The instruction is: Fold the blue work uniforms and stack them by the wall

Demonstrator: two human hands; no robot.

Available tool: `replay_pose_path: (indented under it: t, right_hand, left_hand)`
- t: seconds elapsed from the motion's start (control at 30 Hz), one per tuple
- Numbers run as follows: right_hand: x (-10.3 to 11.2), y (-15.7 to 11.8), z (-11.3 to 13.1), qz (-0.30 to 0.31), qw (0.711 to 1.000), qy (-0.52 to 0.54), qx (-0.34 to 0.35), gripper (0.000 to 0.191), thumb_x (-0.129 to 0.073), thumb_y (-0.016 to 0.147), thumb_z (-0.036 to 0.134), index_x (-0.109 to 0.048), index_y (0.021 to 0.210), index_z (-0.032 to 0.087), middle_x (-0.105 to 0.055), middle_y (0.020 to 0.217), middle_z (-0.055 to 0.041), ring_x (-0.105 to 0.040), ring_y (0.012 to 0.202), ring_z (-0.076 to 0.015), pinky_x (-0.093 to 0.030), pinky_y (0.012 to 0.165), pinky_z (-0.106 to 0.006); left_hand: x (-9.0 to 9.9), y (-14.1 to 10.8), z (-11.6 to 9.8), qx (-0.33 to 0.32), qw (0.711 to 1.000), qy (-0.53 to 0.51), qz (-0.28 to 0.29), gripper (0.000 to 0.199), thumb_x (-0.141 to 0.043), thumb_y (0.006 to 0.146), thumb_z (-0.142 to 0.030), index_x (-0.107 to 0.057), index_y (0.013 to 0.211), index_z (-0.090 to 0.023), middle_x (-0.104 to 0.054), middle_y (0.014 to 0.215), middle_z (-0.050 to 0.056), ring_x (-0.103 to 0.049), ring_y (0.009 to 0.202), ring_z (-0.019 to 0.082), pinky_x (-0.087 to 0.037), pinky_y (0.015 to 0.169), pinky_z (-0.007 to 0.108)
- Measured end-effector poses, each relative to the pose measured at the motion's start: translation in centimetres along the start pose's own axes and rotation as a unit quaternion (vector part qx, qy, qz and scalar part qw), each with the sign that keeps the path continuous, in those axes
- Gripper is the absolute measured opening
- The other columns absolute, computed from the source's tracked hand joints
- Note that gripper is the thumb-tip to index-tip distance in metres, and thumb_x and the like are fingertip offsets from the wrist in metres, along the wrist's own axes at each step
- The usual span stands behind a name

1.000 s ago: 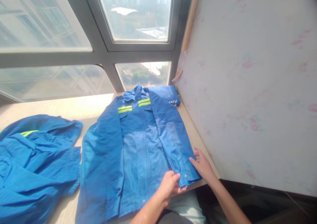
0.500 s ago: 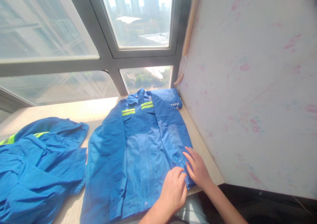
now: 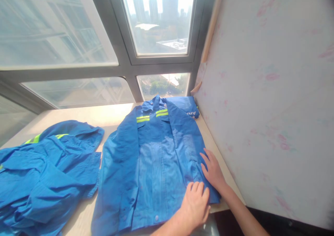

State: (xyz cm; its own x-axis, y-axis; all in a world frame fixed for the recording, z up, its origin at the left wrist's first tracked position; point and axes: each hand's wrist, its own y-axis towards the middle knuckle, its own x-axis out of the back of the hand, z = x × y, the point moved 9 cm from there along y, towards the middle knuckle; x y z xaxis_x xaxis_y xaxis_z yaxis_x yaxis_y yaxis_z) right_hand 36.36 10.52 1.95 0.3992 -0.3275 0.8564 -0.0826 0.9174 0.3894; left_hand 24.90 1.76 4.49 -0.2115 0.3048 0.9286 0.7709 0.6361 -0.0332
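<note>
A blue work jacket (image 3: 156, 166) with yellow-green reflective strips lies front up, its collar toward the window and its sleeves along its sides. At the lower end of the right-hand sleeve, my left hand (image 3: 195, 203) is closed on the fabric with curled fingers. The cloth inside its grasp is mostly hidden. Just beyond, my right hand (image 3: 213, 169) rests on the outer edge of that same sleeve, fingers spread and bent slightly.
To the left lies a rumpled blue garment (image 3: 52, 180) with reflective strips. A folded blue garment (image 3: 184, 105) with white lettering sits behind the jacket's shoulder. The pale ledge (image 3: 109, 112) meets windows at the back and a floral-patterned wall (image 3: 273, 107) on the right.
The view has shifted, so the scene sits further right. My left hand stays at the sleeve end. My right hand has moved slightly up the sleeve, its fingers still spread.
</note>
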Motion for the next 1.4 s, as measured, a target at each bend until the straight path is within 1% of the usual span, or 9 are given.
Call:
replay_pose_path:
  t: [0.1,0.2,0.37,0.5,0.67,0.8,1.07,1.2,1.4]
  right_hand:
    - [-1.0,-0.5,0.9,0.029,0.999,-0.023,0.036,0.038,-0.044,0.095,0.019,-0.064,0.127,0.02,-0.054,0.147,-0.0109,-0.044,0.14,-0.031,-0.045,0.109,-0.051]
    - [-1.4,-2.3,1.2,0.034,0.998,-0.042,0.028,0.037,-0.045,0.096,0.021,-0.064,0.127,0.019,-0.058,0.142,-0.011,-0.048,0.136,-0.0315,-0.045,0.108,-0.051]
    - [-0.8,-1.5,-0.4,0.046,0.998,-0.022,-0.03,0.027,-0.049,0.095,0.028,-0.071,0.109,0.019,-0.069,0.121,-0.0123,-0.061,0.117,-0.0294,-0.048,0.101,-0.046]
    - [-1.2,7.4,-2.9,0.098,0.991,0.042,-0.084,0.028,-0.049,0.093,0.025,-0.071,0.107,0.016,-0.072,0.111,-0.0129,-0.065,0.108,-0.0258,-0.047,0.103,-0.04]
    - [-3.9,21.7,-5.8,0.156,0.975,0.074,-0.142,0.037,-0.05,0.094,0.024,-0.065,0.126,0.013,-0.067,0.129,-0.0142,-0.062,0.12,-0.0227,-0.045,0.106,-0.032]
    - [-6.9,27.3,-7.1,0.213,0.962,0.085,-0.148,0.028,-0.051,0.096,0.029,-0.075,0.102,0.015,-0.074,0.111,-0.0124,-0.068,0.106,-0.0242,-0.049,0.096,-0.032]
    - [-10.2,28.2,-7.7,0.315,0.931,0.12,-0.141,0.025,-0.067,0.088,0.038,-0.074,0.094,0.014,-0.076,0.101,-0.0098,-0.07,0.089,-0.0228,-0.053,0.077,-0.027]
    - [-10.0,28.4,-7.3,0.339,0.925,0.104,-0.135,0.023,-0.07,0.085,0.037,-0.073,0.088,0.014,-0.076,0.098,-0.009,-0.069,0.085,-0.0224,-0.053,0.072,-0.026]
    - [-7.9,29.5,-4.7,0.361,0.925,0.025,-0.116,0.016,-0.072,0.078,0.024,-0.073,0.089,0.012,-0.076,0.095,-0.01,-0.069,0.086,-0.0248,-0.052,0.074,-0.026]
  left_hand:
    - [-1.4,-0.2,-0.3,-0.004,0.999,0.031,0.007,0.044,-0.047,0.097,-0.029,-0.051,0.138,-0.011,-0.051,0.144,0.018,-0.048,0.128,0.031,-0.04,0.107,0.048]
    - [-1.4,-0.9,-1.0,-0.019,1.0,0.017,0.016,0.056,-0.056,0.092,-0.041,-0.05,0.139,-0.01,-0.05,0.144,0.021,-0.046,0.129,0.034,-0.039,0.109,0.05]
    - [-0.5,0.4,-1.1,0.054,0.997,-0.031,0.047,0.056,-0.05,0.093,-0.054,-0.059,0.128,-0.013,-0.063,0.109,0.018,-0.06,0.102,0.034,-0.051,0.085,0.048]
    - [-0.9,4.7,-1.4,0.078,0.993,-0.021,0.089,0.073,-0.053,0.09,-0.062,-0.052,0.141,-0.011,-0.067,0.097,0.02,-0.066,0.087,0.035,-0.051,0.07,0.042]
    - [-2.4,10.3,-2.0,0.092,0.975,-0.012,0.203,0.059,-0.06,0.086,-0.065,-0.077,0.096,-0.01,-0.073,0.08,0.018,-0.071,0.08,0.033,-0.049,0.068,0.038]
    - [-3.0,12.8,-3.1,0.052,0.974,-0.023,0.217,0.049,-0.06,0.087,-0.06,-0.08,0.101,-0.017,-0.076,0.091,0.018,-0.072,0.091,0.035,-0.052,0.075,0.041]
    - [-5.5,12.5,-2.2,0.057,0.936,-0.023,0.346,0.066,-0.06,0.083,-0.069,-0.076,0.118,-0.016,-0.076,0.104,0.019,-0.071,0.103,0.037,-0.053,0.087,0.043]
    - [-4.9,12.1,-1.1,0.088,0.941,-0.049,0.324,0.048,-0.064,0.086,-0.049,-0.078,0.109,-0.01,-0.075,0.101,0.023,-0.072,0.098,0.037,-0.056,0.08,0.042]
    - [-2.8,9.2,0.9,0.125,0.956,-0.128,0.232,0.03,-0.068,0.071,-0.024,-0.076,0.098,-0.013,-0.076,0.093,0.02,-0.072,0.085,0.036,-0.055,0.068,0.04]
